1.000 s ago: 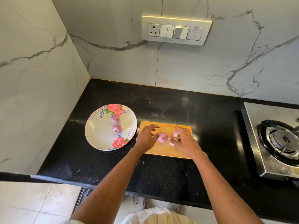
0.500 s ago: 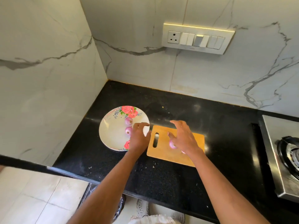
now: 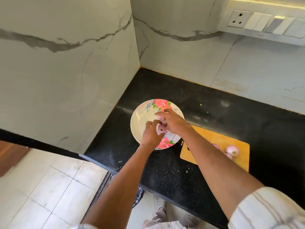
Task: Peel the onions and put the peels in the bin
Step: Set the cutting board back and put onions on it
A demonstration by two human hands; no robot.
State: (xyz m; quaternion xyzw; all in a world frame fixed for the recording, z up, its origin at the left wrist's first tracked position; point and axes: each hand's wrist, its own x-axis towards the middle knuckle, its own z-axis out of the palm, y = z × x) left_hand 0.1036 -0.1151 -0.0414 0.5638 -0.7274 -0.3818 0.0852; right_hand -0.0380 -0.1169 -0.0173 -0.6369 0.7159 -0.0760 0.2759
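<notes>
Two peeled pink onions lie on the floral plate (image 3: pixel 140 116) in the counter's corner. My left hand (image 3: pixel 151 134) grips the nearer onion (image 3: pixel 160 130), whose brown root end faces up. Just beyond it, my right hand (image 3: pixel 174 122) reaches across from the right and curls its fingers over the farther onion (image 3: pixel 160 119), which is mostly hidden. On the wooden cutting board (image 3: pixel 214 138) to the right sits another onion (image 3: pixel 232 150). A second one (image 3: pixel 216 146) peeks out from behind my right forearm.
The black counter (image 3: pixel 165 171) ends against marble walls on the left and at the back. Small peel scraps (image 3: pixel 187 171) lie near its front edge. A dark patterned thing (image 3: pixel 139 195) shows below the counter edge, above my feet. A switch panel (image 3: pixel 264 23) is at the upper right.
The view swung left. My right hand left the cutting board and came over the plate. My left hand, which was at the plate, now holds the nearer onion.
</notes>
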